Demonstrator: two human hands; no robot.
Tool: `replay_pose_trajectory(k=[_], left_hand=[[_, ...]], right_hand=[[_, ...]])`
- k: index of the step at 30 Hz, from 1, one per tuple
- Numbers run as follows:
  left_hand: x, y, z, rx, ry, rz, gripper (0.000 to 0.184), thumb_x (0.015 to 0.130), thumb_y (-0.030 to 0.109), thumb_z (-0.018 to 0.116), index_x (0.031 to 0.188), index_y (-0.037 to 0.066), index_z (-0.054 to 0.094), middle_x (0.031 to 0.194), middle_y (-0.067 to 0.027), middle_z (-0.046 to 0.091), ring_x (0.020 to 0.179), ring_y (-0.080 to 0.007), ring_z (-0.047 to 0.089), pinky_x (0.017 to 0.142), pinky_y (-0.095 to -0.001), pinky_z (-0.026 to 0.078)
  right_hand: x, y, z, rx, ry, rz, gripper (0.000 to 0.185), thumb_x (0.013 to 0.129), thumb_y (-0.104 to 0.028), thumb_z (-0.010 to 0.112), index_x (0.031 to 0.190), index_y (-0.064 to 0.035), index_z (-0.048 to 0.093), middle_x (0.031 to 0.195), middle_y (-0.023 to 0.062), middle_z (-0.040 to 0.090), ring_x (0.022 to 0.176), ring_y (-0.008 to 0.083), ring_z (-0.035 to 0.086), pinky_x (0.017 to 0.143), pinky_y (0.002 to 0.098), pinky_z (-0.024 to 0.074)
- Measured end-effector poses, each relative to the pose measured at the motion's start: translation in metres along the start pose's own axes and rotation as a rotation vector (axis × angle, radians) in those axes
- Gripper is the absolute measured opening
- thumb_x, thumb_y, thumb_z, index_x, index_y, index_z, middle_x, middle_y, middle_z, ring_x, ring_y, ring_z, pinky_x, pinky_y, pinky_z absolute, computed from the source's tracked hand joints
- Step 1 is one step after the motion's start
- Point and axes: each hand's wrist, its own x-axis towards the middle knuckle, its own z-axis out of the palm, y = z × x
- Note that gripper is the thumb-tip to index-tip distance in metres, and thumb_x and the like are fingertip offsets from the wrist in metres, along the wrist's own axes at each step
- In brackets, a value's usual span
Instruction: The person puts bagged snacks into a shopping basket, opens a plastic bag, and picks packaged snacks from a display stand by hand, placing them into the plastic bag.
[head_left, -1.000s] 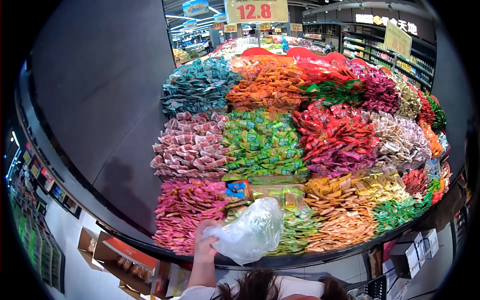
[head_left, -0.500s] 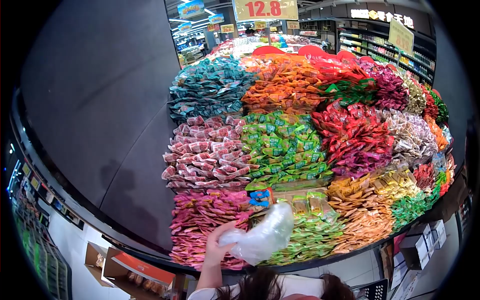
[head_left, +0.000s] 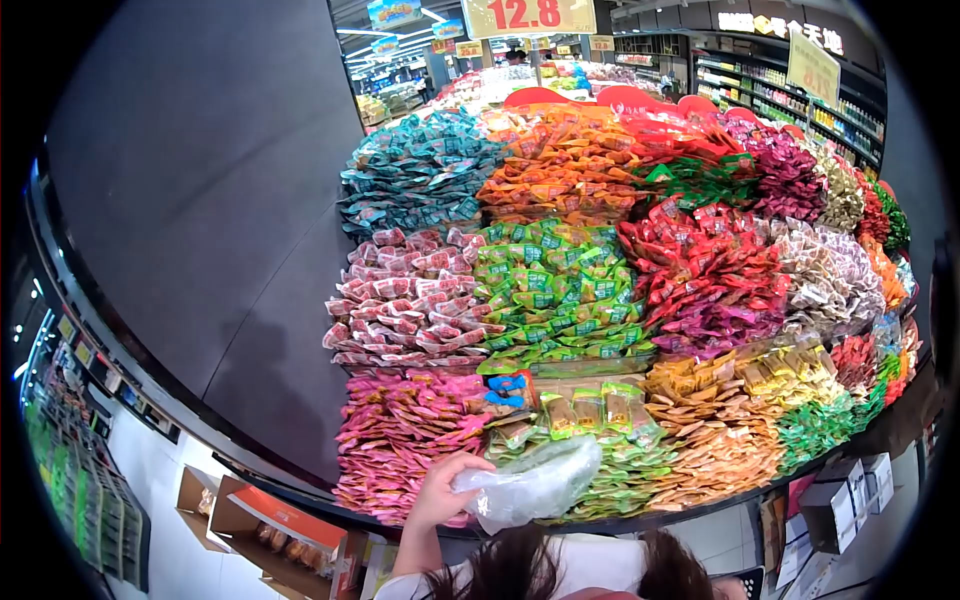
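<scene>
My left hand (head_left: 445,490) is closed on the edge of a clear plastic bag (head_left: 535,485), in front of the pink packets (head_left: 405,435). The bag bulges to the right, over the near edge of the pale green packets (head_left: 625,475). Just beyond it lie a blue and red packet (head_left: 508,390) and green-edged packets with brown contents (head_left: 590,408). My right hand does not show; hair and a white sleeve fill the bottom of the view.
Piles of wrapped packets in rows rise behind, including green (head_left: 560,290), red (head_left: 700,270) and teal (head_left: 420,165). A dark panel (head_left: 200,200) stands at left. Open cardboard boxes (head_left: 275,530) are at lower left, white boxes (head_left: 835,505) at lower right. A price sign (head_left: 530,15) hangs above.
The bag has sunk lower and nearer to me, and lies flatter than before. My left hand still grips it. The view has shifted, so the display sits further right than in the earliest frame.
</scene>
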Motion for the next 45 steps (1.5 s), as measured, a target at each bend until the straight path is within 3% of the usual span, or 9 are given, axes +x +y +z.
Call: replay_pose_trajectory(k=[1, 2, 7, 11, 18, 31, 33, 37, 45], left_hand=[[0.004, 0.005, 0.001, -0.005, 0.026, 0.035, 0.035, 0.065, 0.002, 0.065, 0.1, 0.002, 0.063, 0.094, -0.0086, 0.063, 0.091, -0.0185, 0.06, 0.08, -0.0284, 0.046], [0.008, 0.014, 0.005, 0.017, 0.042, 0.075, 0.036, 0.063, 0.001, 0.063, 0.098, 0.003, 0.063, 0.094, -0.0092, 0.064, 0.09, -0.0207, 0.061, 0.081, -0.0303, 0.046], [0.032, 0.052, 0.03, 0.127, -0.029, 0.271, 0.035, 0.061, 0.001, 0.061, 0.096, 0.004, 0.064, 0.096, -0.009, 0.064, 0.091, -0.0255, 0.061, 0.084, -0.0348, 0.046], [0.042, 0.072, 0.056, 0.299, -0.211, 0.519, 0.037, 0.062, -0.001, 0.06, 0.097, 0.009, 0.065, 0.096, -0.0059, 0.064, 0.092, -0.0255, 0.06, 0.082, -0.0368, 0.047], [0.028, 0.083, 0.061, 0.478, -0.361, 0.8, 0.036, 0.067, 0.001, 0.059, 0.102, 0.01, 0.064, 0.095, -0.005, 0.063, 0.09, -0.0209, 0.061, 0.079, -0.0344, 0.048], [0.003, 0.1, 0.035, 0.918, -0.467, 0.394, 0.033, 0.076, 0.017, 0.062, 0.107, 0.007, 0.06, 0.087, -0.0081, 0.063, 0.092, -0.0237, 0.061, 0.103, -0.0523, 0.028], [0.005, 0.098, 0.032, 0.947, -0.447, 0.383, 0.033, 0.079, 0.026, 0.06, 0.107, 0.007, 0.06, 0.085, -0.0109, 0.063, 0.093, -0.0257, 0.06, 0.1, -0.052, 0.029], [0.024, 0.069, 0.033, 1.165, -0.186, 0.226, 0.028, 0.088, 0.034, 0.052, 0.078, 0.009, 0.06, 0.059, -0.0093, 0.06, 0.059, -0.0276, 0.058, 0.077, -0.0436, 0.035], [0.063, 0.069, 0.033, 1.286, -0.026, -0.147, 0.051, 0.068, 0.046, 0.071, 0.098, 0.007, 0.058, 0.076, -0.0119, 0.065, 0.07, -0.028, 0.064, 0.077, -0.0464, 0.039]], right_hand=[[-0.002, -0.005, -0.02, 0.004, -0.135, -0.261, 0.045, 0.083, -0.036, 0.058, 0.111, 0.0001, 0.06, 0.091, 0.0142, 0.068, 0.098, 0.0211, 0.062, 0.08, 0.0334, 0.0484], [-0.027, -0.14, 0.01, -0.202, 0.023, 0.182, 0.032, 0.088, -0.029, 0.055, 0.106, -0.0033, 0.063, 0.091, 0.0074, 0.069, 0.088, 0.0123, 0.063, 0.077, 0.0271, 0.0482], [-0.104, -0.374, 0.076, -0.487, 0.869, -1.08, 0.017, 0.08, -0.017, 0.065, 0.088, -0.0022, 0.066, 0.085, 0.01, 0.068, 0.08, 0.0202, 0.064, 0.071, 0.0306, 0.0482], [-0.107, -0.456, 0.132, -0.702, 0.507, -1.586, 0.021, 0.081, -0.011, 0.064, 0.1, -0.0022, 0.061, 0.101, 0.0133, 0.063, 0.094, 0.0253, 0.06, 0.082, 0.0344, 0.0463], [0.0, -0.472, 0.161, -0.936, -0.465, -0.968, 0.025, 0.088, -0.019, 0.048, 0.106, -0.0041, 0.055, 0.096, 0.0134, 0.062, 0.091, 0.0285, 0.06, 0.078, 0.0369, 0.0472], [-0.025, -0.481, 0.143, -1.813, 0.397, -0.664, 0.079, 0.067, -0.054, 0.067, 0.129, -0.0103, 0.044, 0.126, 0.019, 0.048, 0.115, 0.0323, 0.05, 0.094, 0.0446, 0.0414], [-0.027, -0.472, 0.139, -1.84, 0.633, -0.92, 0.083, 0.066, -0.053, 0.068, 0.13, -0.0066, 0.043, 0.127, 0.0196, 0.046, 0.118, 0.0339, 0.046, 0.097, 0.0462, 0.0382], [-0.036, -0.468, 0.161, -1.991, 0.688, -0.783, 0.085, 0.063, -0.051, 0.071, 0.127, -0.0024, 0.043, 0.123, 0.0175, 0.049, 0.115, 0.0312, 0.049, 0.092, 0.0456, 0.039], [-0.03, -0.458, 0.207, -2.395, 0.308, -0.523, 0.022, 0.077, -0.02, 0.059, 0.092, -0.0076, 0.067, 0.096, 0.0088, 0.061, 0.091, 0.0288, 0.057, 0.067, 0.0426, 0.0418]])
